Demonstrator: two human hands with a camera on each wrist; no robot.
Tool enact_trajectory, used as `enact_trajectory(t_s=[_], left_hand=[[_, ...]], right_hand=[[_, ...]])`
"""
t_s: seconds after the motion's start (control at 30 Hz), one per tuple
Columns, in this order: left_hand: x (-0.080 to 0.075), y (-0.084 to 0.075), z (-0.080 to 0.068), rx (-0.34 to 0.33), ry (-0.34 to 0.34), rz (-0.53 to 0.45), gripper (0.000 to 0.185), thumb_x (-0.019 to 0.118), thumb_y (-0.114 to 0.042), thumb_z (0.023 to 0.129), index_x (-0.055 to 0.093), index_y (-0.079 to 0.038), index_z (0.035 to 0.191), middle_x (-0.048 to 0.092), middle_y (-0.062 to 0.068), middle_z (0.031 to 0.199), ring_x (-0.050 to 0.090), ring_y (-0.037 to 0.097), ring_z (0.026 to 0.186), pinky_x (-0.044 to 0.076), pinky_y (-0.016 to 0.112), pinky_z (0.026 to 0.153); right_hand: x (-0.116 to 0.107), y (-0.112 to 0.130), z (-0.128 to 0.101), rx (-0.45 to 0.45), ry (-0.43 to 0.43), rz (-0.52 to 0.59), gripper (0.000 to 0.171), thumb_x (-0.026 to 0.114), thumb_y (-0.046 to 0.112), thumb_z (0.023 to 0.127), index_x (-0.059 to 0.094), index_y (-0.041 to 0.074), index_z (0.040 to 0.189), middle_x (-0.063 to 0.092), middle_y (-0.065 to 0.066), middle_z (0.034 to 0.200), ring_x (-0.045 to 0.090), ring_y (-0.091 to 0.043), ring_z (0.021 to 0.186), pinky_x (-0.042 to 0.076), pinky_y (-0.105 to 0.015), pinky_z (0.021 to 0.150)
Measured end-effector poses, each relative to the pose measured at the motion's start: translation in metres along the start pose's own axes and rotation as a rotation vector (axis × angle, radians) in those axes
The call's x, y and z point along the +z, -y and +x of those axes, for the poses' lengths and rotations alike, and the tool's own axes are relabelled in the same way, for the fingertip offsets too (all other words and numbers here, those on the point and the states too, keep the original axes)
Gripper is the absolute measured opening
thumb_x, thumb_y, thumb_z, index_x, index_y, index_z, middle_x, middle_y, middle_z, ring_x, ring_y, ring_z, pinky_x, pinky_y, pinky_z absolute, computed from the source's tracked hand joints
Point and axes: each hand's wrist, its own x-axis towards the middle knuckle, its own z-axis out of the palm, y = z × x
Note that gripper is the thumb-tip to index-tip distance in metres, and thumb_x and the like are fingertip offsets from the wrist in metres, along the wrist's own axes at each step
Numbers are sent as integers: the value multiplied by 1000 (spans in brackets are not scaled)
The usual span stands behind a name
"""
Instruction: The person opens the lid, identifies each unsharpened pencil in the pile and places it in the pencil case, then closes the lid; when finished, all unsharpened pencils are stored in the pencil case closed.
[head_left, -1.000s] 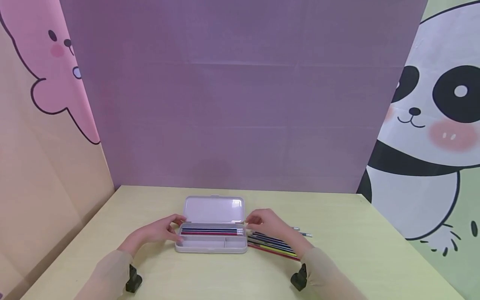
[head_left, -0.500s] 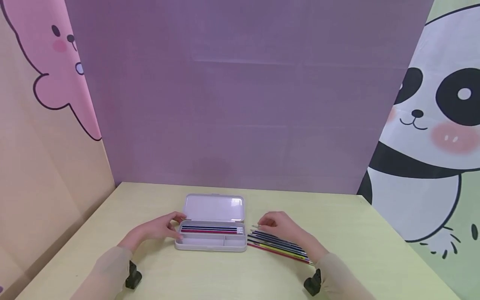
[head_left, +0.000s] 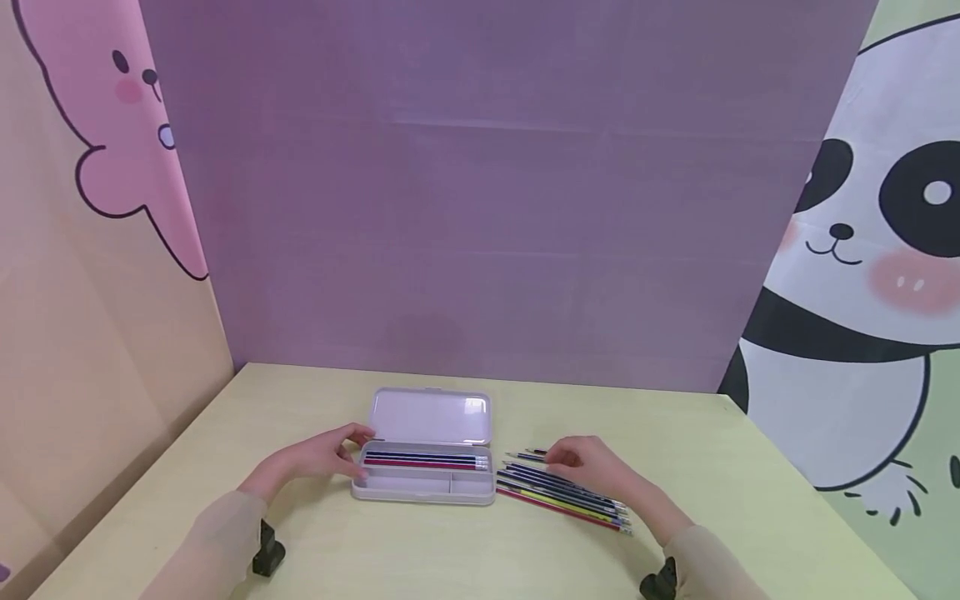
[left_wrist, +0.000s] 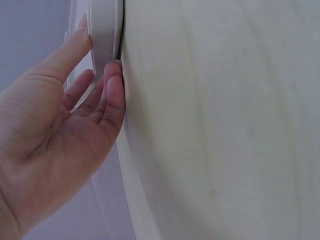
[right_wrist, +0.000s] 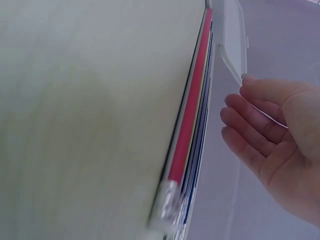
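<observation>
A pale pencil case (head_left: 423,500) lies with its lid (head_left: 430,417) raised at the back. Several pencils (head_left: 423,459), dark blue and red, fill its rear compartment. My left hand (head_left: 318,456) holds the case's left end; in the left wrist view its thumb is on the rim and the fingertips are at the end wall. To the right of the case, loose pencils (head_left: 558,490) in dark blue, yellow and red lie fanned out. Over their far side hovers my right hand (head_left: 588,464); in the right wrist view its fingers (right_wrist: 250,132) are loosely bent with nothing between them.
The front of the case has a long compartment (head_left: 405,483) and a small one (head_left: 471,483) on the right. Behind the pale wooden table (head_left: 300,400) hangs a purple backdrop (head_left: 480,208). A panda print (head_left: 847,383) covers the right side.
My right hand has moved right, from the case's right end out over the loose pencils. My left hand has stayed at the case's left end.
</observation>
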Motion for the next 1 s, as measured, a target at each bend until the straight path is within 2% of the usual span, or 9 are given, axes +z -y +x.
enact_trajectory(t_s=[0.17,0.73,1.0], left_hand=[[1,-1,0,1,2,-4,68,76,-26,79,41,-6,135,47,15,127,50,19,89,42,33,80],[1,-2,0,-26,-13,4,66,76,-24,79,43,-8,134,47,13,127,49,20,91,42,33,81],[1,-1,0,-30,-13,2,66,76,-25,79,43,-8,134,47,13,127,49,20,92,42,33,81]], right_hand=[[-4,-4,-8,5,10,-5,12,65,16,88,67,7,96,67,1,87,59,-3,75,51,-22,70],[-13,-15,-33,50,32,-36,6,65,11,87,67,7,91,64,5,80,47,2,65,44,-20,61],[-16,-19,-37,1,18,-61,5,66,6,85,68,5,88,65,1,79,50,1,68,46,-22,62]])
